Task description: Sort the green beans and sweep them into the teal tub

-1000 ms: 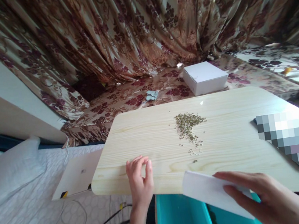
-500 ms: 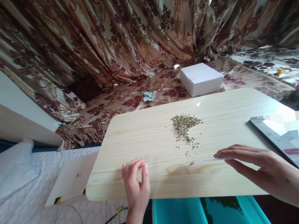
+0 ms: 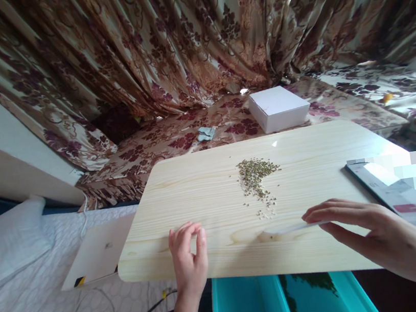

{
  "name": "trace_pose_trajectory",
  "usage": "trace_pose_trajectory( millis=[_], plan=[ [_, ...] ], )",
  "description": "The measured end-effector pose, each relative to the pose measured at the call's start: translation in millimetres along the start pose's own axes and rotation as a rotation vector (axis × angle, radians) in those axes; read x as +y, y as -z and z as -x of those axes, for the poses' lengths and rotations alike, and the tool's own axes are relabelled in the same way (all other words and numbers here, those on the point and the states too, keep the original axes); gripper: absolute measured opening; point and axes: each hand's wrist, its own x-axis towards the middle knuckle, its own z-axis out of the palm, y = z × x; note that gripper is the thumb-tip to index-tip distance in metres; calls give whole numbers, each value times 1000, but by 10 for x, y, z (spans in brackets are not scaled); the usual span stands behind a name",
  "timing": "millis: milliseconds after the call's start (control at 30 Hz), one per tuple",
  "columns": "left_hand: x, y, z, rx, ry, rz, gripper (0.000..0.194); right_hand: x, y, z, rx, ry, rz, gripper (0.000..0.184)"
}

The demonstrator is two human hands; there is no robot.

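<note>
A small heap of greenish seeds (image 3: 256, 174) lies on a pale wooden tabletop (image 3: 206, 197), with a few loose seeds trailing toward me. My right hand (image 3: 352, 223) holds a white paper card (image 3: 286, 228) edge-on against the wood, just below the loose seeds. My left hand (image 3: 189, 259) rests on the table's near edge, fingers curled, holding nothing.
A white box (image 3: 278, 108) sits on flowered cloth behind the table. A dark booklet (image 3: 403, 195) lies at the table's right end. A teal bin (image 3: 290, 299) stands under the near edge. A white mattress (image 3: 28, 284) and cables lie to the left.
My right hand brought the white card up from below the table edge and set it edge-down on the wood near the loose seeds. The left hand stayed put.
</note>
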Motion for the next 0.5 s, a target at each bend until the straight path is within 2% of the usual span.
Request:
trace_pose_trajectory(
  millis=[300,500],
  plan=[
    [-10,1,15,-11,24,-5,21,16,-16,-43,-46,25,13,24],
    [-8,0,10,-11,28,-15,22,-43,66,-29,-7,23,41,23]
  ],
)
